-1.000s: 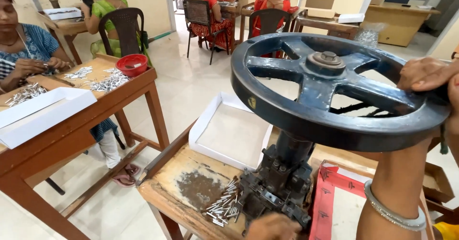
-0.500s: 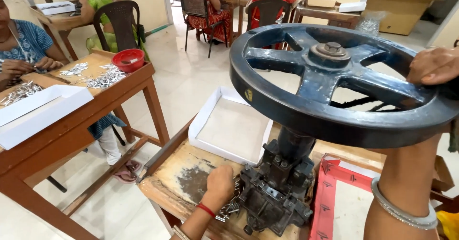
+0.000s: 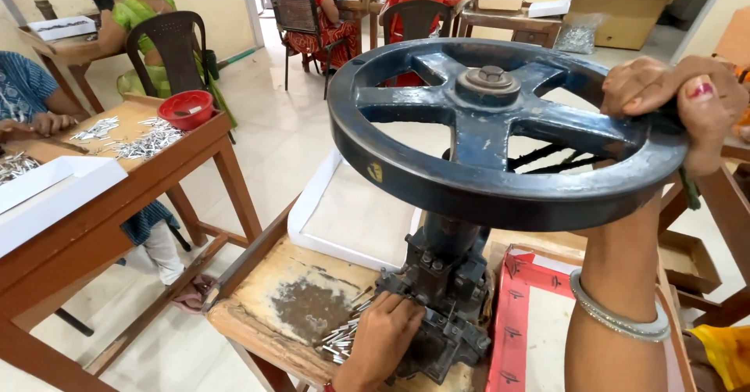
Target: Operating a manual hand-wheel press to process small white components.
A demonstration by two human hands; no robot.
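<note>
Here, nearest of all, the left hand (image 3: 387,333) rests at the foot of the dark iron press (image 3: 437,314), fingers curled down over the base beside a heap of small metal pieces (image 3: 340,337); whether it pinches one I cannot tell. The press stands on a worn wooden table (image 3: 273,298), with a red cardboard tray (image 3: 516,314) just right of it. Higher up, the right hand (image 3: 672,95), a silver bangle (image 3: 617,318) on its wrist, is clenched around the right rim of the big blue-grey handwheel (image 3: 500,126) that tops the press. Behind the press lies a white tray (image 3: 351,212). Off to the left, another table (image 3: 117,181) carries a red bowl (image 3: 186,109) and scattered metal pieces. Farther back, people sit on chairs at other tables.
</note>
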